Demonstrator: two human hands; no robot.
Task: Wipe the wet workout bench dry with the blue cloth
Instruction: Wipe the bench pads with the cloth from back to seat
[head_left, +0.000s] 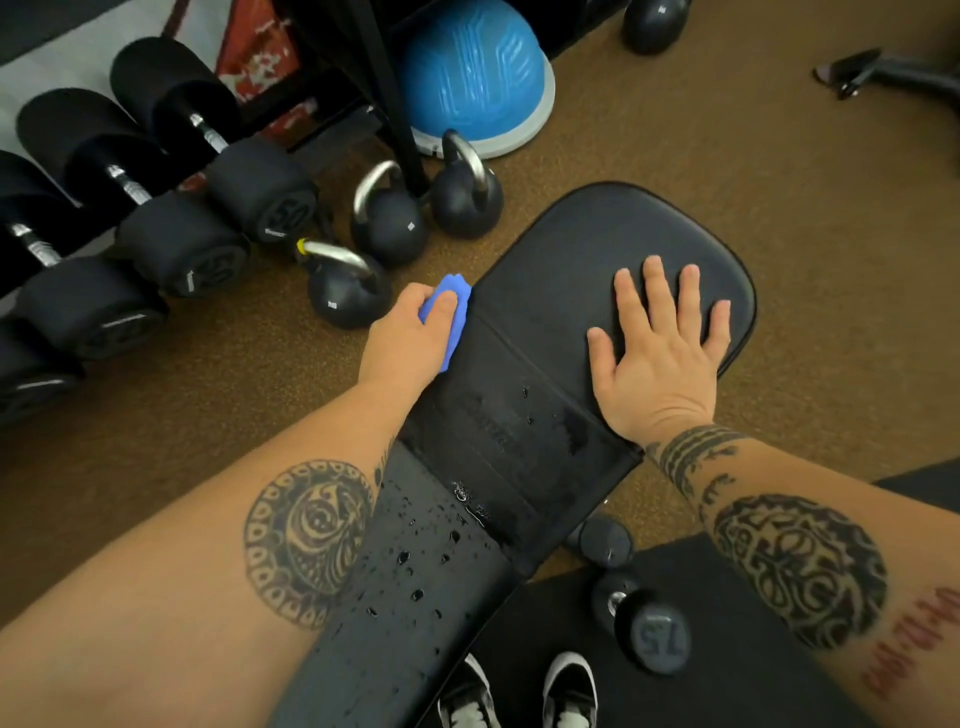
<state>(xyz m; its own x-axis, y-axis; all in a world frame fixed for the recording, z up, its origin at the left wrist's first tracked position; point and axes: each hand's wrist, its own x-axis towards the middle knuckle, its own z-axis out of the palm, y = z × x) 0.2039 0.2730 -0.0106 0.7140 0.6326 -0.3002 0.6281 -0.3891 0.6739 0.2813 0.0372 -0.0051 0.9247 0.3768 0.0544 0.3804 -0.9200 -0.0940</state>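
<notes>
Tattooed forearms, left hand (410, 332) fingers gripping blue cloth (451, 318), right hand (662, 353) fingers splayed on bench (561, 291)

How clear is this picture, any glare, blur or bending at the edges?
Head view: wide-angle bending at the edges; glare on water drops on the bench; left hand with blue cloth slightly soft; right hand sharp.

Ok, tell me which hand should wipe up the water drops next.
Left. The left hand already grips the blue cloth at the bench edge, just above the water drops. The right hand lies flat and empty on the pad, bracing.
</notes>
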